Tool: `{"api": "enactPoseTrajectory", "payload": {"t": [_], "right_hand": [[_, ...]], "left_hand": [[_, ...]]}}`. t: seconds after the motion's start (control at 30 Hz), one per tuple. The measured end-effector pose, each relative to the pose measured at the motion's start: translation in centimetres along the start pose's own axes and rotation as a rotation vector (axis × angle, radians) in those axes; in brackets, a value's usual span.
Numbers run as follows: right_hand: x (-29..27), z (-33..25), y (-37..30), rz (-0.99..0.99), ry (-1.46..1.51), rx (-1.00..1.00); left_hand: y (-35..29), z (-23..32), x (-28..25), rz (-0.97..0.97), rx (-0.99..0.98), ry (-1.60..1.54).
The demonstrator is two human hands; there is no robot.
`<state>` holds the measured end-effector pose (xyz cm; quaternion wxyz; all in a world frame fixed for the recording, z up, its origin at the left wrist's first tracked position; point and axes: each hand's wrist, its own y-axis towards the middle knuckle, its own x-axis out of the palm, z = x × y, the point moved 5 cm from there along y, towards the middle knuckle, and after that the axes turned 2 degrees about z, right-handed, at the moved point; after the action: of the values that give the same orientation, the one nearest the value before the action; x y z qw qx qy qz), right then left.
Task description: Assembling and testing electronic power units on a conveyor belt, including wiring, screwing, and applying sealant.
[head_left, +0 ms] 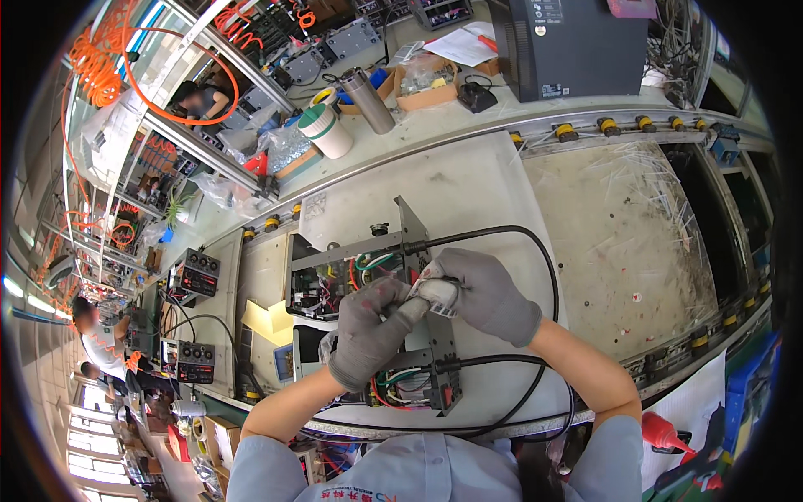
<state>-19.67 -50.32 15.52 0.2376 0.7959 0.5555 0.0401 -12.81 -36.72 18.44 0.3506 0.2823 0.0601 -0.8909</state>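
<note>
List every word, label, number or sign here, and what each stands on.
Light-blue cloth shirt: red chest lettering, not copied out.
Large dark-grey boxy cabinet: pale labels, too small to read.
Small white piece between the grey-gloved left hand and right hand: marks too blurred.

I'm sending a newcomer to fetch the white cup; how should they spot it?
Beyond the roller conveyor, on the far bench, find the slim grey metal bottle. The white cup stands just left; its green band sets it apart.
</note>
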Motion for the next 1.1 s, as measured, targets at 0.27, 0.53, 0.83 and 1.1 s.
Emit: {"api": "enactPoseTrajectory", "payload": {"t": [0.27, 0.53, 0.83, 1.1], "right_hand": [[-2.1, 3.8, 0.1, -0.465, 0.037, 0.153], [1.2, 5.4, -0.4, -0.713, 0.058, 0.131], [2.0, 5.9, 0.1, -0.76, 0.136, 0.141], [2.3, 6.2, 0.1, -0.78, 0.152, 0.181]], "left_hand": [[-0.1, -0.3, 0.2, -0.163, -0.019, 0.165], [-2.4, -4.6, 1.4, -0.412, -0.202, 0.105], [-2.6, -4.8, 1.4, -0.416, -0.265, 0.084], [-2.6, -4.7, 1.3, -0.397, -0.264, 0.065]]}}
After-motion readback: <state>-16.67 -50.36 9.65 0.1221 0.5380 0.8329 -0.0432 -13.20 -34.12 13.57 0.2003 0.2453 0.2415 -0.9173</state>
